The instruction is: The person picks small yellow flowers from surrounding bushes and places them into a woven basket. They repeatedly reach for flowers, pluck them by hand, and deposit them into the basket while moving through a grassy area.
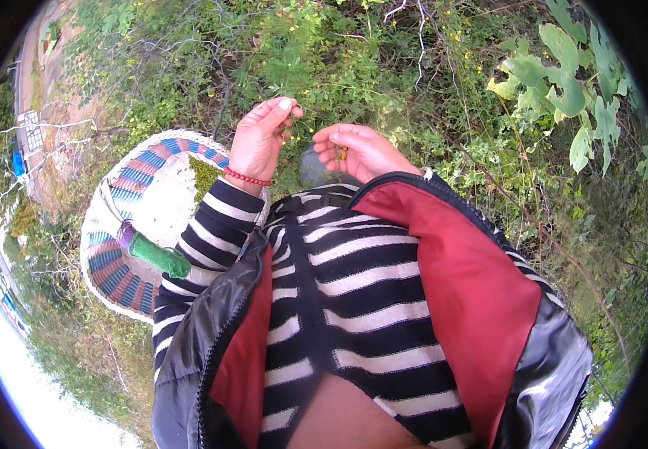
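My left hand [257,137], with a red bead bracelet [247,177] at its wrist, pinches a thin green plant stem between thumb and forefinger. Small yellowish buds hang close by its fingertips. To its right, my right hand [354,149] is curled palm inward around a few small yellow flower heads [343,153]. A small gap parts the two hands. Over my left forearm hangs a woven basket [91,247] with blue and reddish bands and a white rim. Small green-yellow buds [206,178] lie inside it, partly hidden by the sleeve. Green wrapping [158,255] covers part of its handle.
Dense green plants [301,50] with small yellow flowers stand in front of me. Bare branches [422,42] poke through at the top. Large lobed leaves [568,78] hang at the right. Paved ground and a blue object [18,164] show at the far left.
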Tool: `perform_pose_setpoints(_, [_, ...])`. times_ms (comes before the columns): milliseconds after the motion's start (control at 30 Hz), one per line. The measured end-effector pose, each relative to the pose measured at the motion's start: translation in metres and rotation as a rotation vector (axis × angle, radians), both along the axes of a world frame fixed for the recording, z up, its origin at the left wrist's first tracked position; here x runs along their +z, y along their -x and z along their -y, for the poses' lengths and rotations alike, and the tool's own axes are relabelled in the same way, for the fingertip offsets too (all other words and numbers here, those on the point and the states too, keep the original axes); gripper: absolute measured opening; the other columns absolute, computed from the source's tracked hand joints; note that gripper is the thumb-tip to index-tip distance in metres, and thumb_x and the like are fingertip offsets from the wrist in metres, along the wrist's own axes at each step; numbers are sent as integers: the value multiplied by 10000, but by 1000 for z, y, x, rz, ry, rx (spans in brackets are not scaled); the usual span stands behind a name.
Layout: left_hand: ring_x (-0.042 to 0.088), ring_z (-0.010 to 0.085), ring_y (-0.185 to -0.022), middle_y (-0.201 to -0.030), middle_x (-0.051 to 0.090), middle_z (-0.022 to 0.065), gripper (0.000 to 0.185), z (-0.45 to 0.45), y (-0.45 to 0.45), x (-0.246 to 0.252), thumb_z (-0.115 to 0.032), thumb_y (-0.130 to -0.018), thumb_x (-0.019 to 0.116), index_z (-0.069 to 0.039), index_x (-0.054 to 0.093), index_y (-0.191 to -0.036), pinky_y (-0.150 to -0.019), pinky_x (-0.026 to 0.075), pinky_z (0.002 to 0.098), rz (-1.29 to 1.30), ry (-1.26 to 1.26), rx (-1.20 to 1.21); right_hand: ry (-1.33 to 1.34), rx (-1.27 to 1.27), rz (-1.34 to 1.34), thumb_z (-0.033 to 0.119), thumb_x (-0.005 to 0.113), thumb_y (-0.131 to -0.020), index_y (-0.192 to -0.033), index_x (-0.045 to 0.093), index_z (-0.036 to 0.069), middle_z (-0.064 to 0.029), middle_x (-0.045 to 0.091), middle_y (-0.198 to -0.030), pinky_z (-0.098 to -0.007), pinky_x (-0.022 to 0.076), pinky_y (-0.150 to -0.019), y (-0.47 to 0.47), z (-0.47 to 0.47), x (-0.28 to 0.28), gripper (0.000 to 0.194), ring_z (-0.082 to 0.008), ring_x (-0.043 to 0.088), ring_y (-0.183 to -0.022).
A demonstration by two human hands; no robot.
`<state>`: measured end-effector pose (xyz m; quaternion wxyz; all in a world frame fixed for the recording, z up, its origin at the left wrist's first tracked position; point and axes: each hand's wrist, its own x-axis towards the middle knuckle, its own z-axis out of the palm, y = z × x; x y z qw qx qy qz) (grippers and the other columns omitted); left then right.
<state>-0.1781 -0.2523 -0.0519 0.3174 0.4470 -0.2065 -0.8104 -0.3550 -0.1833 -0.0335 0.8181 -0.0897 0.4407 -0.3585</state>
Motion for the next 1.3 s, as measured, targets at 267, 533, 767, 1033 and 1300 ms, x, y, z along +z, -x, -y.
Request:
perform_pose_setpoints(267, [528,88,-785,-869,617,15,147,-5,2,0,-181,-888,563,-68,590,-978,-673,399,242,-49,34,-88,24,51,217,255,441,-951,-979,548,2,-55,542,-858,-268,468,-682,-18,17,-5,277,-137,531,-768])
perform_pose_setpoints(533, [479,31,-695,-838,634,5,126,-7,16,-8,-173,-869,594,-67,614,-934,-623,359,172,39,64,124,-189,68,288,256,434,-948,-826,507,25,-47,498,-752,-259,418,-560,-8,-7,4,272,-118,454,-635])
perform_pose_setpoints(767, [476,28,-664,-817,634,4,137,-6,15,3,-181,-867,599,-63,614,-934,-607,360,172,123,156,33,15,28,249,299,461,-940,-1021,540,-35,-81,551,-941,-268,487,-680,-13,7,-1,353,-140,542,-779])
perform_pose_setpoints(1033, [484,34,-682,-823,632,9,127,-11,7,-6,-161,-863,601,-61,624,-937,-620,363,176,107,177,75,-6,28,180,301,423,-956,-762,465,79,5,440,-700,-219,362,-502,-32,3,-3,298,-82,377,-561])
perform_pose_setpoints(1300, [513,68,-747,-855,610,5,125,5,-11,-6,-163,-884,572,-69,601,-960,-668,388,211,1,111,169,-104,-250,-49,229,419,-958,-867,514,27,-19,481,-753,-238,397,-538,29,7,-54,241,-96,418,-609])
